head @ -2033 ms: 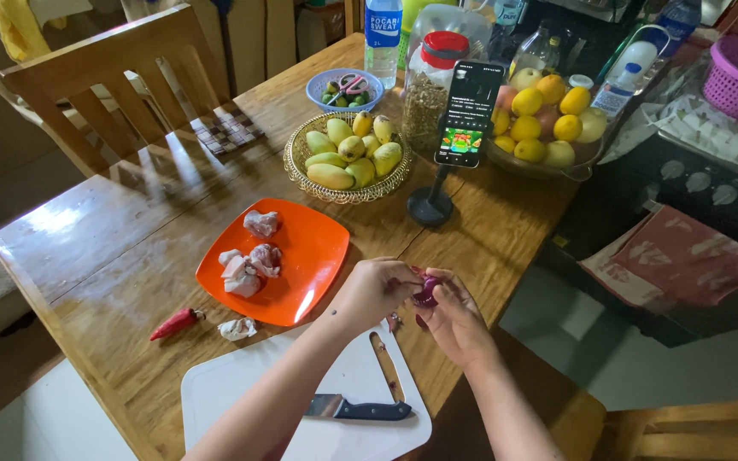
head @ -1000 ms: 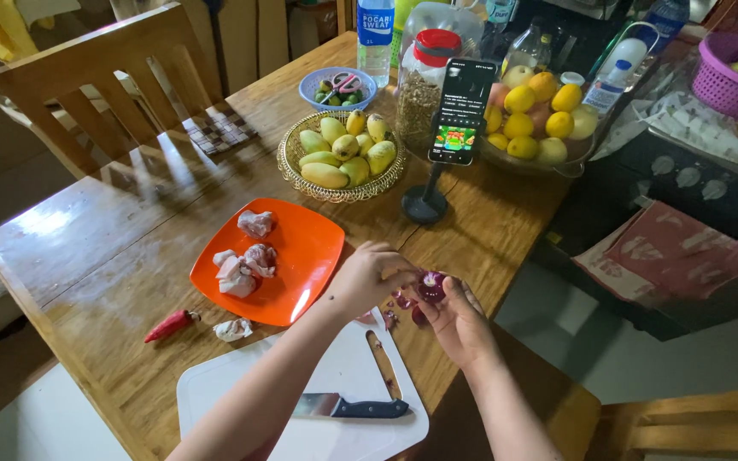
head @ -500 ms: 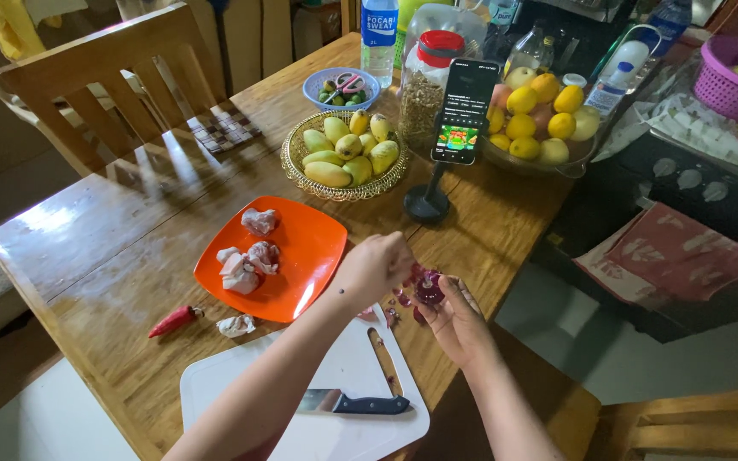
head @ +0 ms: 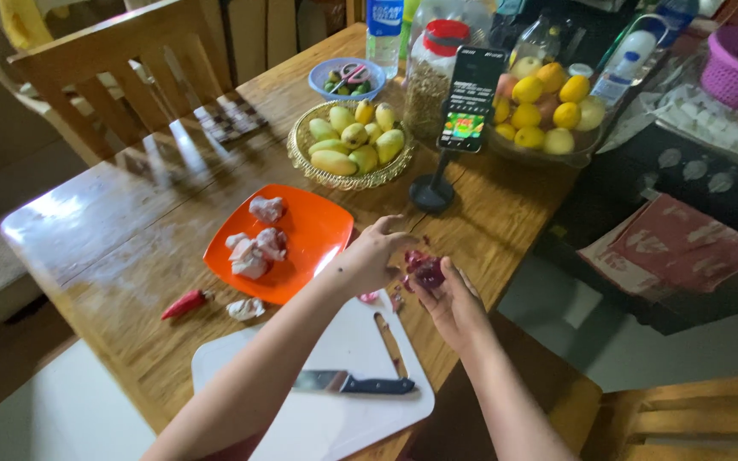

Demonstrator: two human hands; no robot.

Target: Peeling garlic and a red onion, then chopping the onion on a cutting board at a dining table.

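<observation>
Fingers of the right hand (head: 453, 309) cup a small red onion (head: 425, 271) just past the white cutting board (head: 335, 410), over the tabletop (head: 147, 248), while the left hand (head: 371, 258) pinches loose purple skin at its near side, fingertips closed on the peel.

Soft daylight glares white off the wooden table (head: 70, 224) at left; the whole frame is slightly motion-blurred.
</observation>
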